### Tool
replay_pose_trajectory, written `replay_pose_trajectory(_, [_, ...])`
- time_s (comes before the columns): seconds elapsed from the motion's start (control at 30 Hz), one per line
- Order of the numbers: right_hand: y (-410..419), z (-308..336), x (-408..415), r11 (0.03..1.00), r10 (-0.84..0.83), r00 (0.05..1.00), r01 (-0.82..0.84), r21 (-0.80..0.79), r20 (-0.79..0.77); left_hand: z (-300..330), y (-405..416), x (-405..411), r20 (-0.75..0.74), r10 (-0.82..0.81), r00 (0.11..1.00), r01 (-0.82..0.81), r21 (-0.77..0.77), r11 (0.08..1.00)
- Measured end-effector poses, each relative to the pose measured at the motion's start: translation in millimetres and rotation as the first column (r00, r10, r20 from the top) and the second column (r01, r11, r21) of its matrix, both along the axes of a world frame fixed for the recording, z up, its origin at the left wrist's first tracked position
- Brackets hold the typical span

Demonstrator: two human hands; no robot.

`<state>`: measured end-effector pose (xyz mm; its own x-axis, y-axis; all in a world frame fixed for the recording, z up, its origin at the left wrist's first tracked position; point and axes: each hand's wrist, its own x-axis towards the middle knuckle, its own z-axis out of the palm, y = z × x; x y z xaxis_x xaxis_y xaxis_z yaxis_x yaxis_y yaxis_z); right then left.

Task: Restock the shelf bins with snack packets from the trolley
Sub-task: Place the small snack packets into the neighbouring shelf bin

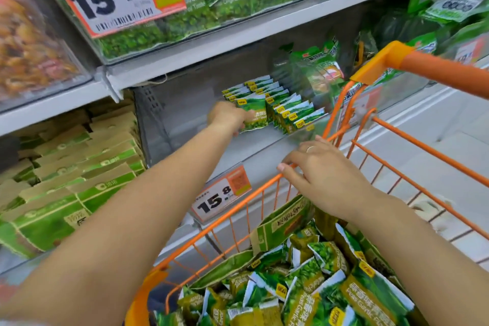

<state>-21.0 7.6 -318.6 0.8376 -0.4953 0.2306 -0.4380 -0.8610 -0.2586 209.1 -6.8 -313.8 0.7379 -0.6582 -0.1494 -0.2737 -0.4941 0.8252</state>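
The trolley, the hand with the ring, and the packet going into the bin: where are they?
trolley point(264, 188), head view, on its orange front rim.
right hand point(325, 174), head view, on its back.
packet point(252, 114), head view, on its green front, held by the left hand point(227, 116).

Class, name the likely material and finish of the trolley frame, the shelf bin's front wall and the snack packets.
Trolley frame: probably metal wire, glossy orange coating; thin rigid bars. Bin's front wall: clear rigid plastic; see-through, reflective. Snack packets: seemingly printed plastic film; creased, shiny.
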Motion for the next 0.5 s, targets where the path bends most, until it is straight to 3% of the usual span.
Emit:
replay_pose_trajectory(0.17, [-3,-1,1,1.0,-0.017,1.0,0.017,-0.01,-0.019,-26,-28,8,0.009,0.081,0.997,-0.082,0.134,0.988])
replay_pose_trajectory(0.5, [-3,3,4,1.0,-0.003,0.998,0.002,-0.026,-0.064,-43,-30,14,-0.121,0.167,0.979,-0.168,0.005,0.986])
